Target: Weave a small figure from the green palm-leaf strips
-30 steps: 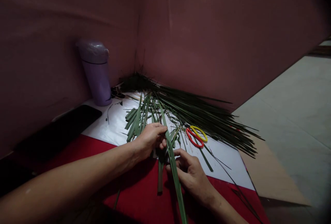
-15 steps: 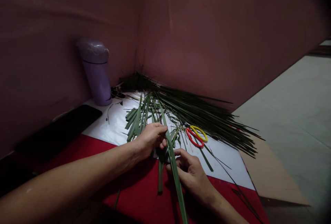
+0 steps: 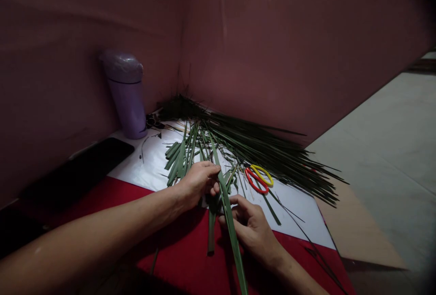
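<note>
Evidently, one long leaf strip [image 3: 230,231] is kept stretched between two hands, across the front edge of the white sheet [image 3: 306,218].
The left hand [image 3: 199,182] pinches the strip between thumb and finger, perhaps so that it stays flat and does not turn; the lower part runs over the red cloth [image 3: 177,265] and leaves the view. The right hand [image 3: 255,231] is half curled at the strip, with a fingertip showing beyond its left side, maybe to guide it, but whether it grips I cannot tell. The scissors [image 3: 259,179] lie nearby, handles toward the sheet's right edge, probably convenient for reaching. The dark leaf bundle [image 3: 272,152] rests along the back edge, and the purple tumbler [image 3: 127,104] stands by the left back, which seems to leave working space in front.
</note>
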Demonstrator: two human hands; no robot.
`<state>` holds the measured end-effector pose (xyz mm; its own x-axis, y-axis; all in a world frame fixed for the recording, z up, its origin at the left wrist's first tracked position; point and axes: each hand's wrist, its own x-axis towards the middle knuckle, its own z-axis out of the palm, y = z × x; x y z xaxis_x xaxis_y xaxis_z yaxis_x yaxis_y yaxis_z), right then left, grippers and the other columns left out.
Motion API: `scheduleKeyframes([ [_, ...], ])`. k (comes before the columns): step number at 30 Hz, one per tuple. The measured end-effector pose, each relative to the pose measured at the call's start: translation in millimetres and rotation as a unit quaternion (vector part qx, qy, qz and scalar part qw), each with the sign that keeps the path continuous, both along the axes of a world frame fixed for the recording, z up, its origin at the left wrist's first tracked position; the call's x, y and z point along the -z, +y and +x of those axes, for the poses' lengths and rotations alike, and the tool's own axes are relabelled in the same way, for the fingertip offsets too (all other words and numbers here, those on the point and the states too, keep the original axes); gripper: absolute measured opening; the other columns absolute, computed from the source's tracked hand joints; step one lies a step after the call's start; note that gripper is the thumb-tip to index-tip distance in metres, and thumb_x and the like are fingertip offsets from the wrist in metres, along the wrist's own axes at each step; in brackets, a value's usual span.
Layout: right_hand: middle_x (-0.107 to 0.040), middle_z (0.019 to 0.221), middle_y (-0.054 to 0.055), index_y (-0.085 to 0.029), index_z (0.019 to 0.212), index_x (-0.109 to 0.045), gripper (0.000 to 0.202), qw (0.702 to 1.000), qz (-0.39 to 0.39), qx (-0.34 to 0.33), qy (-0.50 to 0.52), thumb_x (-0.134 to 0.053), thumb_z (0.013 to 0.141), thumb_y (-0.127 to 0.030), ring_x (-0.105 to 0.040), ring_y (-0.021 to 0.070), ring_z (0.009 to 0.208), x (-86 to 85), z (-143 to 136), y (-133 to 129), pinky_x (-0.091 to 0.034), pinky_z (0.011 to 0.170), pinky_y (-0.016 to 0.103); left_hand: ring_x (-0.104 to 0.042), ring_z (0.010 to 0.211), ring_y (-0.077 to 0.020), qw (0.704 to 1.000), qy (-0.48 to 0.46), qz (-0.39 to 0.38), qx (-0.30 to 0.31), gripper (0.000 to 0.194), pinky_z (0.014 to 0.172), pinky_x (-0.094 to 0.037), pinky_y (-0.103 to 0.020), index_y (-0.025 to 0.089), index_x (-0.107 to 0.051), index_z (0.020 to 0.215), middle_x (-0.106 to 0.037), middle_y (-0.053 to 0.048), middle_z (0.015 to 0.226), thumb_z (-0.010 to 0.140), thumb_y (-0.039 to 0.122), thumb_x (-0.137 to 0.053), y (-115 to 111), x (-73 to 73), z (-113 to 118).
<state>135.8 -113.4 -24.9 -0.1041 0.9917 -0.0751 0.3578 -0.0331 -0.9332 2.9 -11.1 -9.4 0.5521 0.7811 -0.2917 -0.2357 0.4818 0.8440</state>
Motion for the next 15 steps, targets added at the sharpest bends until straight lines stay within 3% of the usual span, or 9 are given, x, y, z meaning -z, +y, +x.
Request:
scheduleKeyframes([
  [15, -0.043, 0.049, -0.007, -0.017, 0.094, -0.054, 0.019, 0.998, 0.025, -0.015, -0.060, -0.057, 0.077, -0.024, -0.037, 0.0071, 0.045, -1.4, -1.0, -0.4, -0.029, 0.044, 0.020, -0.044, 0.034, -0.0072, 1.000, 0.000, 0.001, 0.003, 0.015, 0.036, -0.033, -0.018, 0.016, -0.042, 0.063, -0.047, 0.003, 0.043, 0.075, 0.021, -0.049, -0.1, 0.6, 0.4],
])
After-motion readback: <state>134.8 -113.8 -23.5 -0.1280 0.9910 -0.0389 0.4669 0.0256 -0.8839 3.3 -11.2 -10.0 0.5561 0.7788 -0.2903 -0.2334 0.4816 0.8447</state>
